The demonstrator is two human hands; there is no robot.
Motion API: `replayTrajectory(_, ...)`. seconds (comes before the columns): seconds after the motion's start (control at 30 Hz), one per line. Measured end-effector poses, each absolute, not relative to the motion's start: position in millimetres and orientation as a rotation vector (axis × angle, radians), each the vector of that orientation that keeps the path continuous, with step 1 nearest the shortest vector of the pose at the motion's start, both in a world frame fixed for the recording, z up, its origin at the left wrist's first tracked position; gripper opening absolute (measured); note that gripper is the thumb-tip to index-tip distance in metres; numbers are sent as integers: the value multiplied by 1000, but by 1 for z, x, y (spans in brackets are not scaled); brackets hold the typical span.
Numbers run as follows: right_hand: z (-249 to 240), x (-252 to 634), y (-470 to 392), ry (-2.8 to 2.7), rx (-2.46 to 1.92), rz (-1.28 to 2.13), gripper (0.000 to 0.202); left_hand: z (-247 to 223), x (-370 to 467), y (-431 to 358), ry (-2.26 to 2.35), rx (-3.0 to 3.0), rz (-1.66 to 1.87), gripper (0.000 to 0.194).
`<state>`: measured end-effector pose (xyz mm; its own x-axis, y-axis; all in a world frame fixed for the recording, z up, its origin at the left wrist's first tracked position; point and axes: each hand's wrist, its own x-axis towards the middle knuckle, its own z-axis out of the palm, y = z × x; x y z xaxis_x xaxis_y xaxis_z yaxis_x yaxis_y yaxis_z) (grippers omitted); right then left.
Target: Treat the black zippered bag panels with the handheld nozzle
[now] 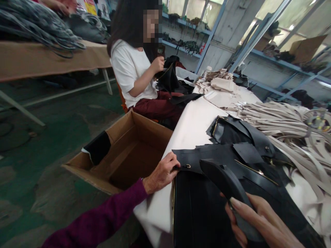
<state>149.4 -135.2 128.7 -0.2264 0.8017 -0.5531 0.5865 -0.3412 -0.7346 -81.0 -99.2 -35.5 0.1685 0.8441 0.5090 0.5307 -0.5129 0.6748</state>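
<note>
One black piece (pixel 98 147) inside carton (pixel 144 129)

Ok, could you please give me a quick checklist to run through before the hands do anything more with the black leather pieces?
1. Left hand grips the edge of the black leather panel near its metal ring: ok.
2. Right hand holds the curved black strap firmly: ok.
3. The stack of black leather pieces rests wholly on the white table: ok.
4. The cardboard box beside the table is open: ok.
5. The beige strips lie clear of the black pieces: not ok, they touch at the right.
6. The co-worker is apart from both hands: ok.
</note>
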Motion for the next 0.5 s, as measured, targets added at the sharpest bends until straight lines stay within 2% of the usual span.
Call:
replayTrajectory(0.03, 128, 147, -134, -1666, -1829, 1606, 50, -38, -81, -101, 1302, 2090, 1318, 9)
replayTrajectory(0.37, 113, 121, -124, -1822, -1795, 1761, 44, -45, -82, -101, 1243, 1988, 1459, 13)
replayTrajectory(0.5, 126, 106, -121, -1910, -1721, 1619, 45, -32, -81, -104, 1271, 1891, 1404, 7)
